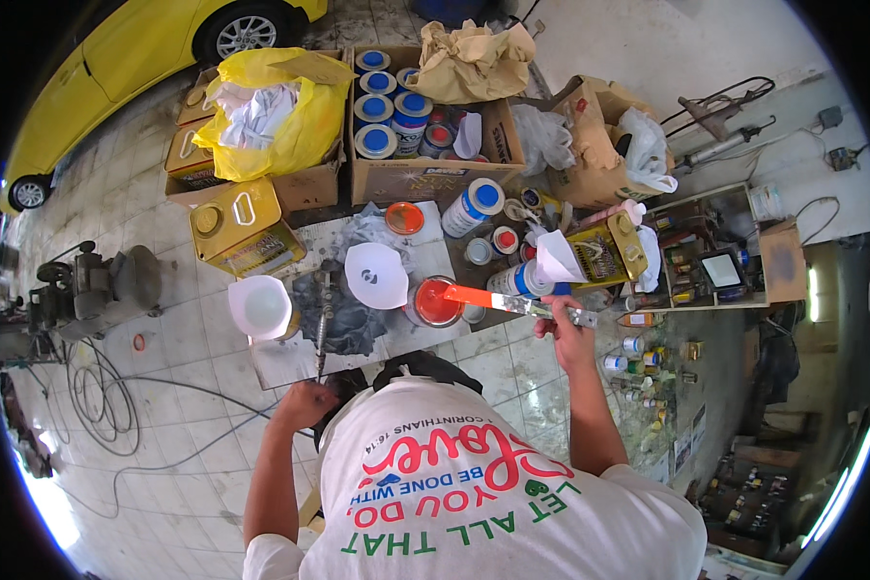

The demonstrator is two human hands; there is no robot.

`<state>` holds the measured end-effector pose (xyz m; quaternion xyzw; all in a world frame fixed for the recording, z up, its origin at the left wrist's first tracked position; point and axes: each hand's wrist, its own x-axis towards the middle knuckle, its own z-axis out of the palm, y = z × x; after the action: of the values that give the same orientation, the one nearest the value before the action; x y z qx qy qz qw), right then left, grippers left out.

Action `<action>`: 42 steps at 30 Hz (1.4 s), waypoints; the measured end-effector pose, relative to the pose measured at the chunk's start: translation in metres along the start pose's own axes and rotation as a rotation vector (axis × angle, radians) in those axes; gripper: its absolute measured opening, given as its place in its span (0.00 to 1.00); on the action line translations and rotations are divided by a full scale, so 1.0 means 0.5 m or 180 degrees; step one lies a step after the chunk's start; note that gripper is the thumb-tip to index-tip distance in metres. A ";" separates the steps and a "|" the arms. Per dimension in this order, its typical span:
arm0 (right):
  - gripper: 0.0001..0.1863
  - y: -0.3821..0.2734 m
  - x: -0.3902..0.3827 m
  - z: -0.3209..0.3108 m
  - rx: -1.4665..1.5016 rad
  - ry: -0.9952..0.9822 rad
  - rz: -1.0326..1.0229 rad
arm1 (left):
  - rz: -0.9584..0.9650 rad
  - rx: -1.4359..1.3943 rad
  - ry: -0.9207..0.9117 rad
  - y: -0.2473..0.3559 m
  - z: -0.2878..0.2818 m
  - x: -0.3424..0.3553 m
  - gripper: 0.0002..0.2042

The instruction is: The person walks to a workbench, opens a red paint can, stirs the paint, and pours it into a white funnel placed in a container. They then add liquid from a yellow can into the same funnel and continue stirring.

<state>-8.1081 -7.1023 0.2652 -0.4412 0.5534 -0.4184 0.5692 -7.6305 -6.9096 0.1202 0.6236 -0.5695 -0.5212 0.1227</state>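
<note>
The stirring stick [514, 304], long and flat, reaches leftward from the person's right hand, its orange-coated end over the open mouth of a paint can and its bare metal end at the fingers. From the left, a yellow car [106, 53] stands at the far edge, with a coiled hose [95, 411] on the tiled floor below it. A white cup-shaped container [260, 307] sits at the left of the pale work surface [278, 362], below a yellow metal can [246, 230]. The left hand [305, 403] is at the near edge, well apart from the stick, fingers curled; whether it grips anything, I cannot tell. Just above it, a slim metal tool [322, 324] lies along a dark cloth [350, 324]. Next come a white paper bowl [375, 275] and, above it, an orange-smeared lid [404, 218]. The paint can [412, 308] stands just right of the bowl, holding red-orange paint [437, 305]. Beyond it, a blue-lidded can [472, 207] stands above the stick. The right hand [567, 333] is closed around the stick near its right end, to the right of the paint can and below a white paper cone [557, 259].
</note>
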 end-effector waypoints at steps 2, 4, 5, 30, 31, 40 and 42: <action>0.15 0.014 -0.002 -0.001 -0.0061 -0.0106 -0.0158 | 0.0011 -0.0043 -0.0281 -0.031 -0.050 -0.026 0.11; 0.14 0.036 0.002 0.004 -0.0062 -0.0163 -0.0234 | -0.0319 -0.0155 -0.0463 -0.037 -0.122 -0.065 0.11; 0.14 0.051 0.005 0.006 -0.0037 -0.0159 -0.0226 | -0.0650 -0.0243 -0.0511 -0.021 -0.170 -0.092 0.11; 0.20 0.152 -0.022 -0.064 0.1681 0.0126 -0.0165 | -0.0915 0.0469 0.1165 -0.141 -0.568 0.043 0.32; 0.20 0.148 -0.014 -0.060 0.1654 0.0082 -0.0144 | -0.0727 0.0162 0.1324 -0.163 -0.572 0.040 0.38; 0.20 0.165 0.043 0.050 0.0089 0.0068 0.0260 | 0.0462 -0.0267 0.2257 -0.061 -0.505 0.127 0.63; 0.21 0.195 0.071 0.132 0.0010 0.0072 0.0379 | 0.0635 -0.0460 0.2452 -0.061 -0.500 0.145 0.64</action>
<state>-8.0417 -7.1087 0.1617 -0.4018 0.5844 -0.3897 0.5875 -7.4291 -7.0707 0.1671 0.7048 -0.5015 -0.2736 0.4207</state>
